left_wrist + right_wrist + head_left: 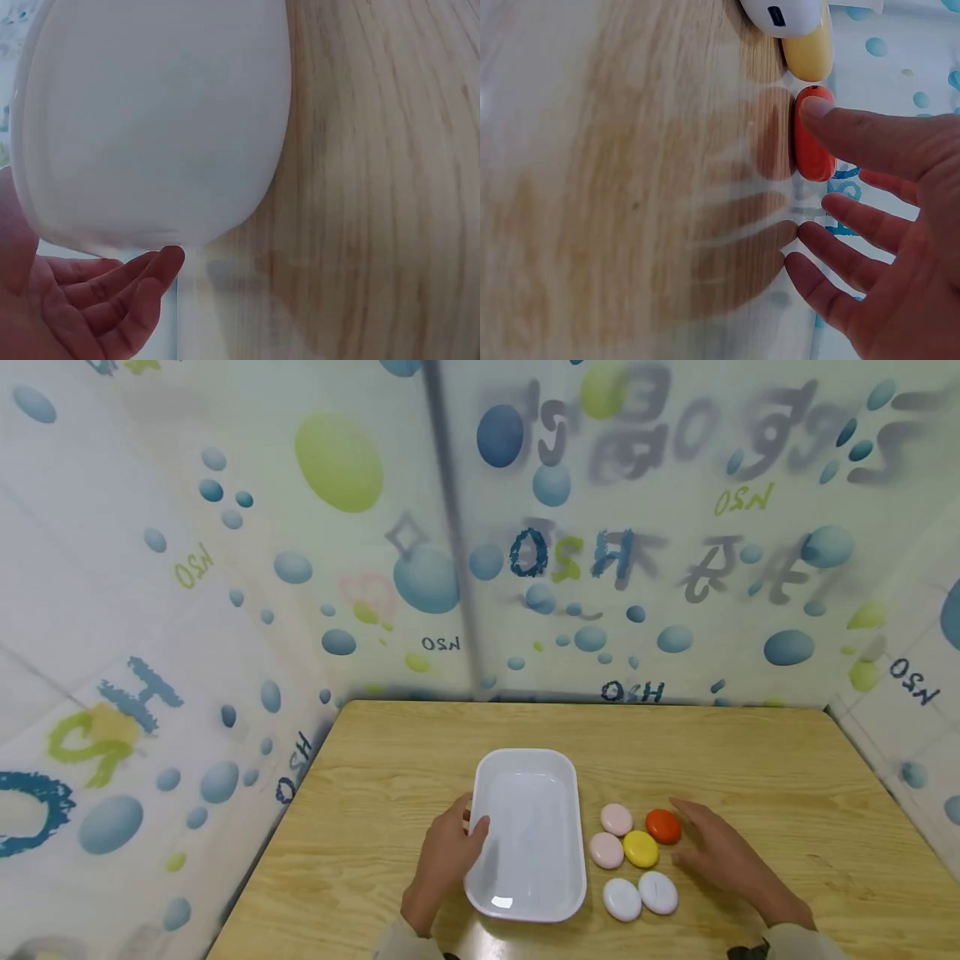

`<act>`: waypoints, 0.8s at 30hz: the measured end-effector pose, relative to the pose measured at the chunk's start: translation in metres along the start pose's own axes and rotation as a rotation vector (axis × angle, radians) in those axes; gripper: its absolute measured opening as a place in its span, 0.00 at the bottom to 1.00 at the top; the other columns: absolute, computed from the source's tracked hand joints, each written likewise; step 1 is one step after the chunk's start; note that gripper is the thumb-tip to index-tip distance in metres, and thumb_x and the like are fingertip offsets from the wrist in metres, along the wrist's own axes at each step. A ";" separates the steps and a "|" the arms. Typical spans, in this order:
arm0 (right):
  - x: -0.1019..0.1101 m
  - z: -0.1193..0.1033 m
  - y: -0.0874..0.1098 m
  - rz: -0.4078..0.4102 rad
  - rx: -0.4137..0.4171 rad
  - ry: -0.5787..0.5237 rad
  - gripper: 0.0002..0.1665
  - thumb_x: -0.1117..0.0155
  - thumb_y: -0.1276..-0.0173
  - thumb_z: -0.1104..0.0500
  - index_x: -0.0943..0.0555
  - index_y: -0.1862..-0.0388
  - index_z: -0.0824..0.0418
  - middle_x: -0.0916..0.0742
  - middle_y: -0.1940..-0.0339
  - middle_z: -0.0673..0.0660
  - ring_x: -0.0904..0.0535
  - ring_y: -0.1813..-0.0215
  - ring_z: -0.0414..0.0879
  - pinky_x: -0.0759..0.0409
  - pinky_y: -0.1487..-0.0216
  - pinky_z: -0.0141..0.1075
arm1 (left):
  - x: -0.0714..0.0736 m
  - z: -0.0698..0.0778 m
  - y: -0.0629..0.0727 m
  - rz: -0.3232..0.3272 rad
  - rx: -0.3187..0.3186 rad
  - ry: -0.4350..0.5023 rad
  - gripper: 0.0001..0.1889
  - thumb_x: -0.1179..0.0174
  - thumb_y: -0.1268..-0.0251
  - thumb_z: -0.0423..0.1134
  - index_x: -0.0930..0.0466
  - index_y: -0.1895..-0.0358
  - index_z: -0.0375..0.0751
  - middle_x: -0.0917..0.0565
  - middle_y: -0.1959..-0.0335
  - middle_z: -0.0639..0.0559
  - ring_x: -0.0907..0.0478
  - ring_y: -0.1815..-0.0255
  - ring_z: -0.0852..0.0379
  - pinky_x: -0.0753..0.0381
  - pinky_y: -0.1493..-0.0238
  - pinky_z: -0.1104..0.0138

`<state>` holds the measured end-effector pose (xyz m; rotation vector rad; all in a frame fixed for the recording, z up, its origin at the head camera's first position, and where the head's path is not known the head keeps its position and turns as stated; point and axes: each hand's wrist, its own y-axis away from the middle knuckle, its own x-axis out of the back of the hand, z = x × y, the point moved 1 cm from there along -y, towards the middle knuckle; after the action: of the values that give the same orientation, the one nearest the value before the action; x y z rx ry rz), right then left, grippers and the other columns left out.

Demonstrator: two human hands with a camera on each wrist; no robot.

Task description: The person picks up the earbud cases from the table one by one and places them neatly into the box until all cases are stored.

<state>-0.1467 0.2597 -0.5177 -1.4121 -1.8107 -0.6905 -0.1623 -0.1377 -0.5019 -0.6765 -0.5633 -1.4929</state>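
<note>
Red disc (663,826) lies just left of right grip (731,853), spread and empty; left grip (447,853) holds white tray (531,835).

Your head view is bright and fairly even, with a hard white highlight inside the tray (525,827) near its lower end and a softer glare on the tabletop (382,793) just below it. Grey lettering (633,422) on the patterned walls (225,552) looks blurred. Your left wrist view is dimmer, the tray greyish and the wood grain soft. In your right wrist view, dark, soft-edged streaks, shadow or reflection, spread beside your right hand (919,270).
</note>
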 end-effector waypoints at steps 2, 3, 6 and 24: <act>-0.001 0.000 -0.003 -0.001 0.023 0.011 0.45 0.23 0.46 0.61 0.32 0.32 0.74 0.24 0.37 0.76 0.30 0.36 0.73 0.31 0.40 0.65 | -0.001 0.002 0.001 0.026 -0.018 -0.024 0.26 0.39 0.34 0.43 0.26 0.37 0.34 0.15 0.64 0.46 0.24 0.74 0.60 0.25 0.73 0.67; -0.003 0.000 -0.005 0.000 0.030 0.021 0.44 0.23 0.47 0.62 0.31 0.33 0.74 0.24 0.37 0.75 0.29 0.37 0.73 0.31 0.40 0.64 | -0.002 0.002 0.001 0.044 -0.031 -0.040 0.24 0.39 0.35 0.42 0.24 0.38 0.34 0.15 0.66 0.47 0.24 0.74 0.59 0.25 0.73 0.66; -0.006 0.000 -0.010 0.008 0.033 0.050 0.42 0.22 0.48 0.62 0.28 0.35 0.74 0.21 0.40 0.73 0.26 0.39 0.71 0.30 0.41 0.63 | -0.003 0.004 0.002 0.092 -0.048 -0.087 0.20 0.38 0.37 0.40 0.20 0.44 0.34 0.16 0.71 0.49 0.24 0.74 0.57 0.26 0.73 0.66; -0.010 -0.009 -0.021 0.026 -0.019 0.123 0.32 0.23 0.47 0.62 0.22 0.44 0.74 0.17 0.50 0.68 0.21 0.51 0.62 0.23 0.50 0.57 | -0.007 0.009 0.001 0.166 -0.020 -0.173 0.07 0.41 0.40 0.35 0.17 0.62 0.35 0.17 0.76 0.47 0.23 0.78 0.52 0.27 0.77 0.62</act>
<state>-0.1636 0.2417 -0.5204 -1.3729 -1.6919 -0.7661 -0.1603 -0.1270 -0.5007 -0.8532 -0.6087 -1.2947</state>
